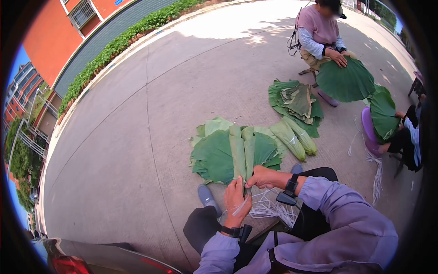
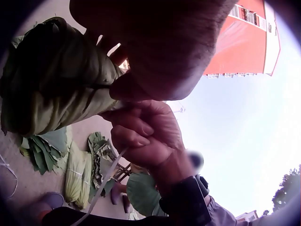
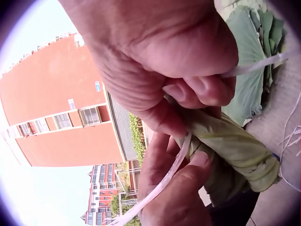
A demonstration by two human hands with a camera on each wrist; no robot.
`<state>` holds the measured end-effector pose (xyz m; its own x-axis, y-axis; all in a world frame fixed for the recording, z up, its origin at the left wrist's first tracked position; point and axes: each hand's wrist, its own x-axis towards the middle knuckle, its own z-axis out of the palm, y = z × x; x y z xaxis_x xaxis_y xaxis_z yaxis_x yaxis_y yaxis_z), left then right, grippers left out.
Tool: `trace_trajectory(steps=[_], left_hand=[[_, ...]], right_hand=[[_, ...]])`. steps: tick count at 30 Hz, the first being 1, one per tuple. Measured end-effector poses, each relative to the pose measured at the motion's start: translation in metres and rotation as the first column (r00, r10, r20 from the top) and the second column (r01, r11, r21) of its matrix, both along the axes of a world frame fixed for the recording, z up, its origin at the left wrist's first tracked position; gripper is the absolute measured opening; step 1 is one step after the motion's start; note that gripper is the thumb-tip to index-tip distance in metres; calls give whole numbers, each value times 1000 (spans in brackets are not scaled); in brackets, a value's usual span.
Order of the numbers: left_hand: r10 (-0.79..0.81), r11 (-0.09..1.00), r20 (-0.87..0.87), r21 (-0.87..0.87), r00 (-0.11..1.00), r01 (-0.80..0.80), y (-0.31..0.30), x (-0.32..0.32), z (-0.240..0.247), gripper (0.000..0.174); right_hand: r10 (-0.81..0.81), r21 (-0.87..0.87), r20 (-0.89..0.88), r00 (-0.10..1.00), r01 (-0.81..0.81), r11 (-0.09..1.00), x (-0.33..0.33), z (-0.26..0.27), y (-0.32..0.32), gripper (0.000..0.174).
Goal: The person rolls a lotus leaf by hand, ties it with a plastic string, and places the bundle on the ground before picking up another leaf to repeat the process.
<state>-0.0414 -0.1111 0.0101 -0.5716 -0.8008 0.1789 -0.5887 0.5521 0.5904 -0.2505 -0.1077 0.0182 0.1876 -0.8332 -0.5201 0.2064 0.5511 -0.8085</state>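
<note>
A folded bundle of green leaves in two rolls (image 1: 237,148) is held upright in front of the wearer. The left hand (image 1: 237,198) grips its narrow lower end, its thumb and fingers round the leaf (image 3: 225,146) in the right wrist view. Close against it, the right hand (image 1: 264,177) pinches white strip (image 3: 164,181) at the bundle's neck, fingers curled. In the left wrist view the strip (image 2: 101,188) trails down from the right hand (image 2: 146,134), beside the gathered leaves (image 2: 61,80). The fingertips of both hands nearly meet.
Flat green leaves (image 1: 212,157) lie beyond the hands, with two tied bundles (image 1: 294,139) and another leaf pile (image 1: 296,102) to the right. Loose white strips (image 1: 273,210) lie by the wearer's legs. Two people sit at the right, one holding a large leaf (image 1: 346,80).
</note>
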Motion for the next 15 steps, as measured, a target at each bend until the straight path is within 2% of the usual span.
trace_trajectory(steps=[3, 9, 12, 15], left_hand=[[-26, 999, -114, -30, 993, 23, -6, 5, -18, 71], [-21, 978, -402, 180, 915, 102, -15, 13, -29, 57], [52, 912, -439, 388, 897, 137, -18, 22, -14, 51], [265, 762, -489, 635, 831, 131, -25, 30, -34, 46]], right_hand=[[-29, 0, -75, 997, 29, 1000, 2, -1, -1, 18], [5, -16, -201, 980, -8, 1000, -1, 9, -2, 17], [8, -44, -182, 983, -16, 999, -7, 3, -3, 12], [51, -62, -196, 979, -64, 996, -9, 2, -3, 11]])
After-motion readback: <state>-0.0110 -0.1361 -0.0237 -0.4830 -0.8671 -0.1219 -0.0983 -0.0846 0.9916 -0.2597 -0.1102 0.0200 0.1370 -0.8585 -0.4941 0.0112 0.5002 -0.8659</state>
